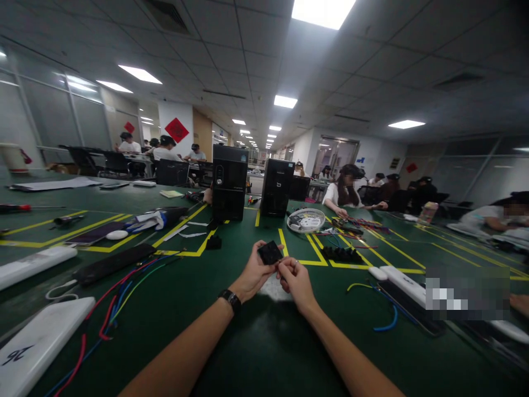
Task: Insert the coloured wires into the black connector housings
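Above the green table [252,342], my left hand [255,271] is closed around a small black square block [270,252], whose exact kind I cannot make out. My right hand [295,280] meets it at the block's lower right corner, thumb and fingers pinched together. Whatever lies in that pinch, if anything, is too small to name. Beyond the hands, a small black piece [214,242] rests on the table to the left, and a row of black blocks [342,254] lies to the right.
Two black computer towers [230,182] stand ahead. A white round fan grille [306,220] sits right of them. Red, blue and green wires [119,298] and a white power bank [45,344] lie at left. More wires [386,309] lie at right. A co-worker [345,190] sits across the table.
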### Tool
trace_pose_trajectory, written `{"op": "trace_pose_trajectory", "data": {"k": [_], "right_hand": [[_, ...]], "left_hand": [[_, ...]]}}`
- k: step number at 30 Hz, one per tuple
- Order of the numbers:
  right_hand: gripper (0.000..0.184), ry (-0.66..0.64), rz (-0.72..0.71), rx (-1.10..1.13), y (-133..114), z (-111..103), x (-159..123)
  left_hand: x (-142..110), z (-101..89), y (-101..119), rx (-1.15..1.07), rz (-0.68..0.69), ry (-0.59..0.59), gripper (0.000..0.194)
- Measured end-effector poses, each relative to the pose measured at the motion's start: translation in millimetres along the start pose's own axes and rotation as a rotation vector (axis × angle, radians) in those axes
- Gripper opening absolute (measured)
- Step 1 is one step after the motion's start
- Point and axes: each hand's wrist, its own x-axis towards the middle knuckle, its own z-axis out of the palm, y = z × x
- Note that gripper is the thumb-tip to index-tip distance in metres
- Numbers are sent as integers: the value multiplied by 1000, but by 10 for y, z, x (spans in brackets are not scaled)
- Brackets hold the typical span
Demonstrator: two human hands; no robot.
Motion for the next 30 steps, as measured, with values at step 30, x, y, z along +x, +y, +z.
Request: {"op": "trace_pose_trajectory", "data": {"k": [30], "right_hand": [[34, -130, 40, -87, 5, 55, -65]], "left_hand": [[-43, 63, -8, 108, 0, 45, 75]]}}
